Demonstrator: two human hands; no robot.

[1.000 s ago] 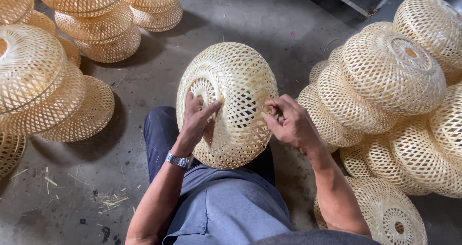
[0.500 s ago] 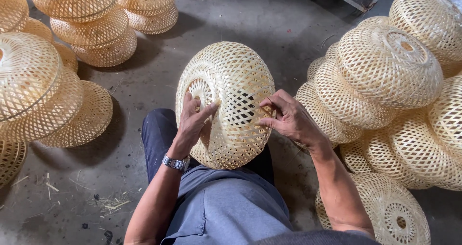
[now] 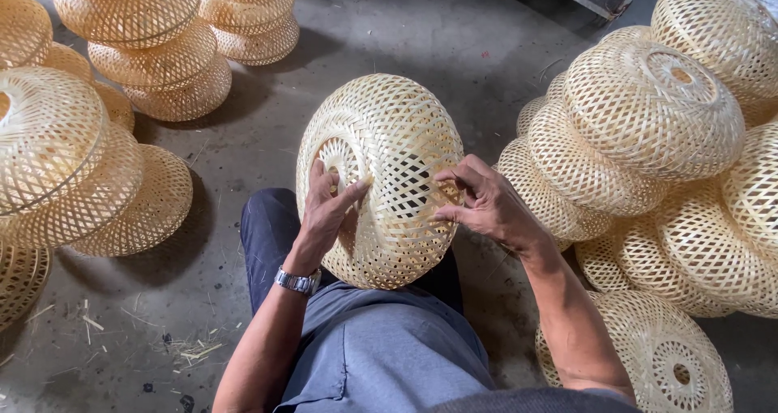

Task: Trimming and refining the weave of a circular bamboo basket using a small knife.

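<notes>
**Woven shade held on the lap, both hands on the weave**

Grey concrete floor (image 3: 389,40) forms the work area, with woven bamboo shades stacked on both sides of a seated person.

The shade (image 3: 389,162) in hand is a rounded, pale bamboo lattice. It rests on edge on the person's lap, against the blue trousers (image 3: 365,348), near the middle of the view. Its round end opening faces left, toward the left hand.

The left hand (image 3: 328,210) lies flat on the end face beside the opening. Its fingers (image 3: 318,179) are loosely spread and point upward, and the thumb reaches across the weave to the right. A metal watch (image 3: 298,282) sits on that wrist.

The right hand (image 3: 486,206) is on the shade's right flank. Its fingers (image 3: 454,178) are curled and bunched together, with the tips pressed against the strips; whether they pinch a single strip cannot be told.

Outward from the shade:
- Right: a large pile of shades (image 3: 648,113) lies just beside the right forearm, and one more shade (image 3: 664,356) lies below the elbow.
- Left: a second stack (image 3: 73,178) stands well apart from the lap.
- Top left: two further stacks (image 3: 146,40) stand at the far edge.
- Lower left: short bamboo offcuts (image 3: 190,350) are scattered on the floor.
</notes>
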